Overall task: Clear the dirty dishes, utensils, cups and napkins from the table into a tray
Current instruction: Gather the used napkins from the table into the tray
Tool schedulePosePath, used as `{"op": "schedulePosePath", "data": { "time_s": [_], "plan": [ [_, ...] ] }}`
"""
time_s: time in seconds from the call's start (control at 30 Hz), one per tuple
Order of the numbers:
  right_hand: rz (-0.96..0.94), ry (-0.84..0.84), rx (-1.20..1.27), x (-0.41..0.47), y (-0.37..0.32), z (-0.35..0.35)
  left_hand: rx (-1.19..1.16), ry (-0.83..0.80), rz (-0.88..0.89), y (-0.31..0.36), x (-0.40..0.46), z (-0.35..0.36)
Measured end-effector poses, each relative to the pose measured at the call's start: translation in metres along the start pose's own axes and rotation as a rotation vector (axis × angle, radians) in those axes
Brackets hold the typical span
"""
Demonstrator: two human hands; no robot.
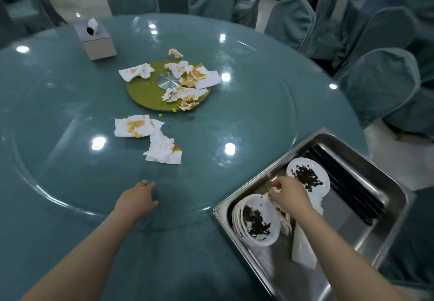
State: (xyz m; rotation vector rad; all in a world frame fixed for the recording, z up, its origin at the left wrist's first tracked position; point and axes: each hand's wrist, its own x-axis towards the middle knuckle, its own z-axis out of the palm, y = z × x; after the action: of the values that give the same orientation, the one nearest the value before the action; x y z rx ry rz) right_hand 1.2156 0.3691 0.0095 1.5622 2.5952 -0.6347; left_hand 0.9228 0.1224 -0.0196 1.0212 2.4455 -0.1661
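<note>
Round table (70,206), teal cloth under a glass turntable; landmark for this report is the rectangular steel tray (387,197), which sits at the table's near-right edge.

Inside the tray: a stack of white round plates (256,223) at its near-left end, the top one smeared with dark residue; a second white plate (307,178), likewise soiled, toward its far end; black chopsticks (347,183) laid along its right wall; a crumpled white napkin (303,249) at its near side.

The right hand (291,195) is over the tray between the two plate positions, fingers curled together, pinching a small item, green in part; its identity cannot be determined.

The left hand (138,199) lies left of the tray on the glass, fingers straight and relaxed, grip apart, holding nothing.

Left of and beyond the tray, two soft white napkins (150,136) with orange stains remain on the glass. Farther beyond, more stained napkins (187,82) lie on and around an olive-green disc (141,94) with a brushed metal hub (167,81). A square grey tissue box (98,42) stands far left of the tray. Cloth-covered chairs (380,84) ring the table.
</note>
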Motion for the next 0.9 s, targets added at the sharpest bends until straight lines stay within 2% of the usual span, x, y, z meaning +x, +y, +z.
{"op": "schedulePosePath", "data": {
  "time_s": [0.13, 0.33, 0.53, 0.63, 0.73, 0.83, 0.9],
  "plan": [
    [-0.086, 0.072, 0.075, 0.007, -0.026, -0.001, -0.016, -0.013, 0.017, -0.003, 0.000, 0.000],
    [-0.258, -0.012, 0.080, 0.027, -0.109, 0.019, -0.059, 0.037, 0.063, -0.016, 0.007, -0.010],
    [-0.363, -0.201, 0.079, 0.044, -0.187, 0.058, -0.296, 0.218, 0.075, -0.045, 0.022, -0.013],
    [-0.411, -0.208, 0.085, 0.059, -0.217, 0.073, -0.381, 0.309, 0.035, -0.071, 0.035, -0.014],
    [-0.516, -0.190, -0.007, 0.080, -0.246, 0.087, -0.409, 0.351, -0.042, -0.097, 0.057, -0.018],
    [-0.642, -0.260, -0.193, 0.103, -0.271, 0.101, -0.426, 0.394, -0.085, -0.117, 0.082, -0.025],
    [-0.679, -0.265, -0.216, 0.119, -0.282, 0.111, -0.426, 0.428, -0.095, -0.127, 0.100, -0.031]
  ]
}}
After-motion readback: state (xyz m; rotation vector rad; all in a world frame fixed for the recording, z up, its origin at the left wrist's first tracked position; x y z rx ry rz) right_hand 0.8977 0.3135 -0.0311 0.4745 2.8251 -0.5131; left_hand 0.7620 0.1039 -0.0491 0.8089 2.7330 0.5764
